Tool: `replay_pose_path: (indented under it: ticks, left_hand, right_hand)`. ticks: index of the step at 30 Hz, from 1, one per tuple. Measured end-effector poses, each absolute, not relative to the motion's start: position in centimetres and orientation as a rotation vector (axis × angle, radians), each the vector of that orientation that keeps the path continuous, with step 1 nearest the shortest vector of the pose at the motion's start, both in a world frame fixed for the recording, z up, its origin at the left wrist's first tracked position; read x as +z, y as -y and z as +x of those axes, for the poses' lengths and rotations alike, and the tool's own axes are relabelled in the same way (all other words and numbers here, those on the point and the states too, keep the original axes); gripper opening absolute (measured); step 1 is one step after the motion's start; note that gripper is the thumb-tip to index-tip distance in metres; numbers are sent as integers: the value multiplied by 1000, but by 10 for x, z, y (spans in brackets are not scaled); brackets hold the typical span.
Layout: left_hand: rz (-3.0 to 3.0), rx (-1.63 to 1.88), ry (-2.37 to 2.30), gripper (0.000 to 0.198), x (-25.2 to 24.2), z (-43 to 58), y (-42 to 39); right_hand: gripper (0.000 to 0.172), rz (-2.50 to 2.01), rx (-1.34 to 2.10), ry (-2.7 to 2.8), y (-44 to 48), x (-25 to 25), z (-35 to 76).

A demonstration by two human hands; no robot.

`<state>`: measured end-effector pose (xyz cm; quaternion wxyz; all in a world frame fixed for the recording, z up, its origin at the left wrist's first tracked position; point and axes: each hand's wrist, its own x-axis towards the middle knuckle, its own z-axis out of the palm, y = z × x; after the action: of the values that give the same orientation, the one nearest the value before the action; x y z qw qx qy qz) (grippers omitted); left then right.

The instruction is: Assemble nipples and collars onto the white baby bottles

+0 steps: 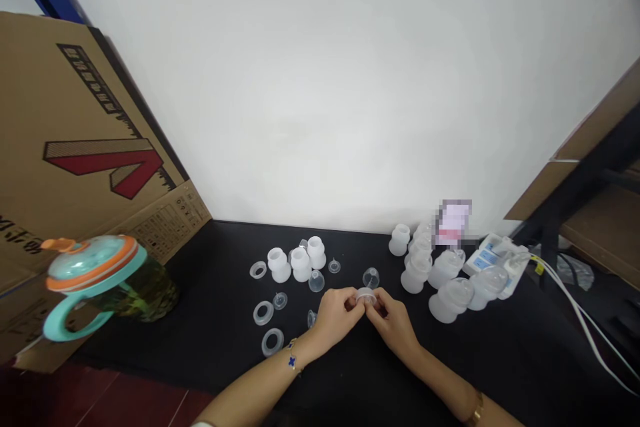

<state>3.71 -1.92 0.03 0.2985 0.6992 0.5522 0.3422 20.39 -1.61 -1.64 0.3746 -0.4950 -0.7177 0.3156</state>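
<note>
My left hand [336, 317] and my right hand [395, 324] are closed on opposite sides of a whitish bottle collar ring [366, 293], just above the black table. Whether a nipple sits inside the ring is hard to make out. Just behind it stands a clear dome cap [371, 277]. To the left are three small white bottles [301, 265] with open necks, a second clear cap [316, 281] and a clear silicone nipple [334, 266]. Another nipple [280, 301] lies among three loose collar rings [263, 313]. A clear piece [312, 317] is partly hidden by my left wrist.
On the right stand several bottles, some with clear caps [451, 297], by a white power strip [493, 257] with white cables [575, 307]. A jug [130, 280] with a turquoise handle and a cardboard box [90, 147] occupy the left. A white wall [340, 93] rises behind.
</note>
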Motion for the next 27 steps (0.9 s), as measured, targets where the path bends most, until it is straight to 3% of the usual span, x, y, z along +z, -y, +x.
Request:
replay_pose_path:
  ticks: [27]
  left_hand:
    - [1860, 922, -1481, 28, 1, 37, 19]
  right_hand:
    - [30, -1227, 867, 1835, 19, -14, 203]
